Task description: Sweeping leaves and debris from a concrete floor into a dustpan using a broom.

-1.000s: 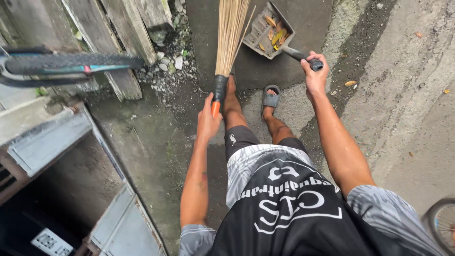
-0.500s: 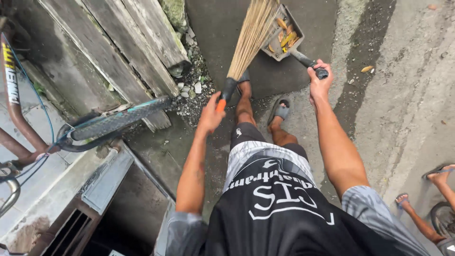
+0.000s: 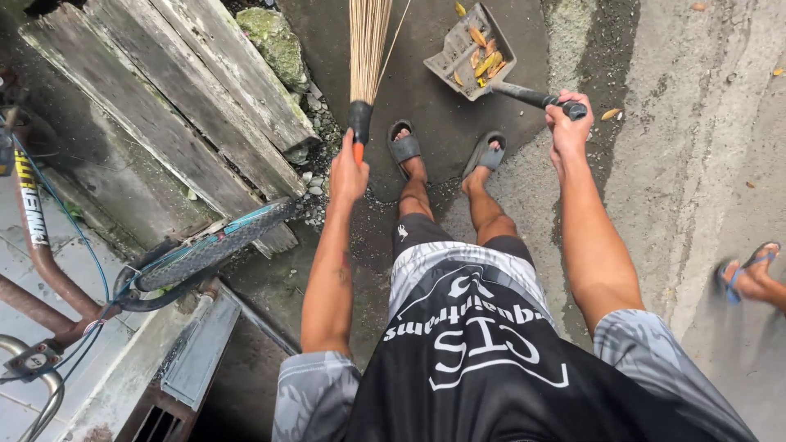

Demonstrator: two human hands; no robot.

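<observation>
Left hand (image 3: 350, 170) clamped round orange-and-black grip of stick broom (image 3: 366, 61) — bristles point away over wet concrete, just left of sandalled feet. Right hand (image 3: 565, 124) fisted on black handle of grey dustpan (image 3: 468, 51), pan held near ground ahead of right foot w/ yellow leaves (image 3: 485, 64) inside. Weathered planks (image 3: 176, 98) & mossy rock (image 3: 274, 41) lie left; bicycle tyre (image 3: 217, 244) juts in below them. Another person's sandalled foot (image 3: 747, 280) at right edge — well apart.
</observation>
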